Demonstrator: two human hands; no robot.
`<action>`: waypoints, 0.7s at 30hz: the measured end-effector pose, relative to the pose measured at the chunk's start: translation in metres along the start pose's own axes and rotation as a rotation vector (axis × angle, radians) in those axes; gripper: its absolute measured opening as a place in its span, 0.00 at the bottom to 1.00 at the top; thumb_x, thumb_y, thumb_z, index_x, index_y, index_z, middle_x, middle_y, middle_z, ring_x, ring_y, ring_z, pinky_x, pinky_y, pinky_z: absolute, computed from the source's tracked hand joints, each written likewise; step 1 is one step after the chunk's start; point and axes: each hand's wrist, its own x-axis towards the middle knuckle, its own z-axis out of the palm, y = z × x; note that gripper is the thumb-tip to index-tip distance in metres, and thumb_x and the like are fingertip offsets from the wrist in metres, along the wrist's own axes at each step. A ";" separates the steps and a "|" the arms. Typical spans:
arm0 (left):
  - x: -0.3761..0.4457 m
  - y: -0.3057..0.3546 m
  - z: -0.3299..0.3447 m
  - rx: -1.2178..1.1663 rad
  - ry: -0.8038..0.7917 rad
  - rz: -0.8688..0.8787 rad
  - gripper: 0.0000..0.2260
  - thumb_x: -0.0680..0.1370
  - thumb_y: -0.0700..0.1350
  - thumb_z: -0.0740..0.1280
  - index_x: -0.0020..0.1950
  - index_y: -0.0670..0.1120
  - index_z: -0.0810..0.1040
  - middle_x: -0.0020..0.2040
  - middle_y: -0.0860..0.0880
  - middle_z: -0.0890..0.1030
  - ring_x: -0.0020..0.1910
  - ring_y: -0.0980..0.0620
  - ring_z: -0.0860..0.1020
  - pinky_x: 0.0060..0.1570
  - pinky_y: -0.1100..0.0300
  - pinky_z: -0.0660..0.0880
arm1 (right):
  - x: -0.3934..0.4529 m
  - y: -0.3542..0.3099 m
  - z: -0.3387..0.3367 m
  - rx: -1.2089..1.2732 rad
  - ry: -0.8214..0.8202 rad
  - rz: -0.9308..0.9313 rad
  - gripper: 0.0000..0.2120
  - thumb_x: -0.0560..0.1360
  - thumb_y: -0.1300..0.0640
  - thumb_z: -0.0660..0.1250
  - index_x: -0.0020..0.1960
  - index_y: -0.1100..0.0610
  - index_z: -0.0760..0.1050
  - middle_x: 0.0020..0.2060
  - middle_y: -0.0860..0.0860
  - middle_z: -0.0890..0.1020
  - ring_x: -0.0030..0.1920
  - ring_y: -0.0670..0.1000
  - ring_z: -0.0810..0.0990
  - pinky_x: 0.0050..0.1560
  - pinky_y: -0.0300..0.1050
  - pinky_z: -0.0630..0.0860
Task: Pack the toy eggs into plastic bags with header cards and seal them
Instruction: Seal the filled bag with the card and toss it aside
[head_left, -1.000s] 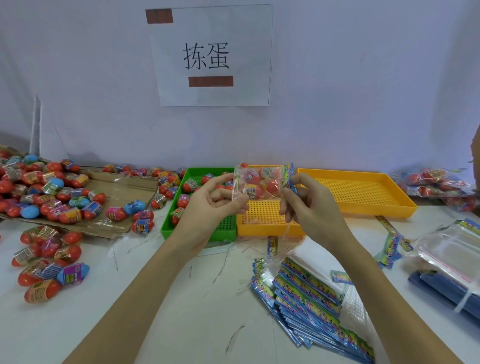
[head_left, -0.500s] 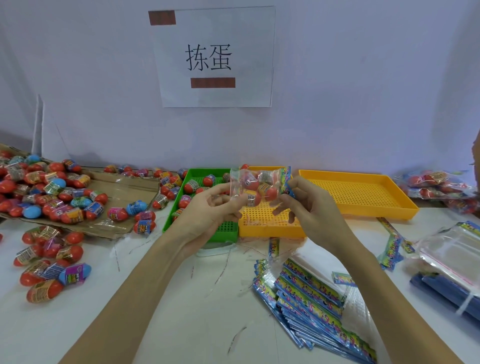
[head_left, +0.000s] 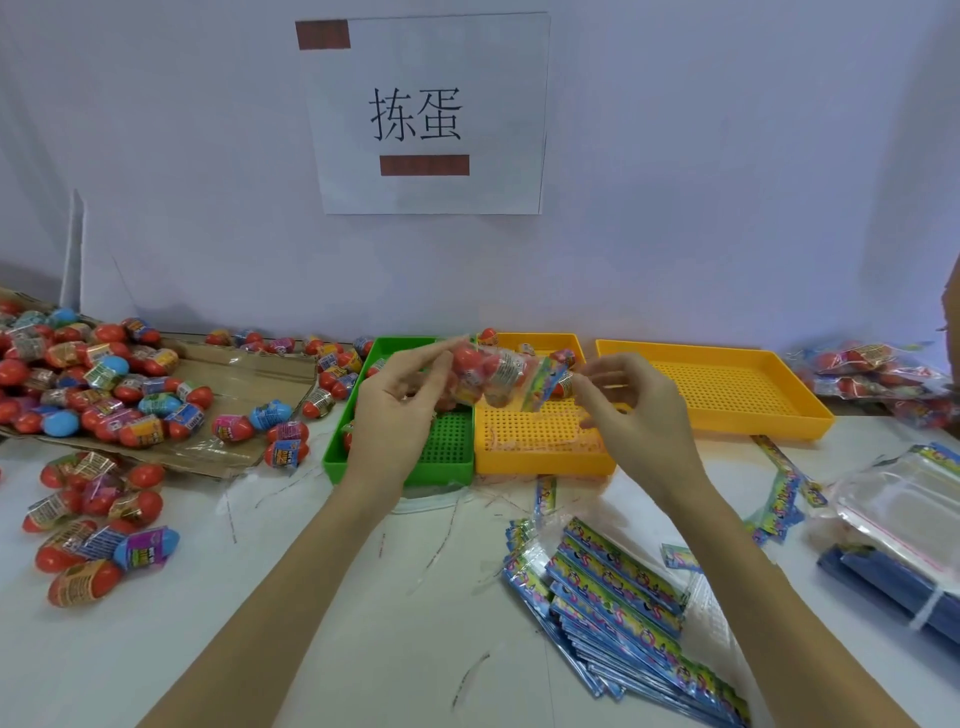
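Since the earlier frame the bag of eggs tilted, card end swinging right. Left hand pinched its left end over the green tray; right hand hovered loosely spread, just beside the card. One-handed grip risked dropping it unsealed.

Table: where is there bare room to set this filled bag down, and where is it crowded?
The far-right yellow tray looks empty. Bare table lies between the forearms, bordered by the loose eggs and the header-card bag stack, with only thin strips. The middle yellow tray is bare in front. Crowded: cardboard egg pile, green tray rear, right edge by packed bags.
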 end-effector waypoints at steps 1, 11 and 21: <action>-0.001 0.000 0.000 0.034 -0.001 0.068 0.11 0.84 0.43 0.66 0.64 0.49 0.84 0.58 0.49 0.85 0.59 0.52 0.83 0.55 0.61 0.80 | 0.000 0.000 0.000 0.047 -0.013 0.078 0.13 0.82 0.49 0.68 0.49 0.59 0.81 0.39 0.53 0.86 0.39 0.54 0.86 0.32 0.45 0.81; -0.010 0.000 0.006 0.028 -0.405 0.197 0.19 0.77 0.37 0.69 0.64 0.55 0.84 0.82 0.61 0.59 0.81 0.60 0.58 0.73 0.60 0.70 | 0.003 -0.007 -0.007 0.756 -0.271 0.434 0.18 0.77 0.54 0.72 0.62 0.64 0.79 0.51 0.60 0.87 0.48 0.57 0.88 0.45 0.43 0.84; 0.000 -0.010 -0.003 -0.278 -0.065 -0.236 0.05 0.80 0.40 0.71 0.50 0.42 0.87 0.45 0.43 0.87 0.45 0.47 0.86 0.47 0.60 0.83 | -0.003 -0.012 0.000 0.669 -0.212 0.387 0.14 0.81 0.52 0.68 0.58 0.61 0.84 0.53 0.56 0.87 0.51 0.57 0.88 0.48 0.48 0.85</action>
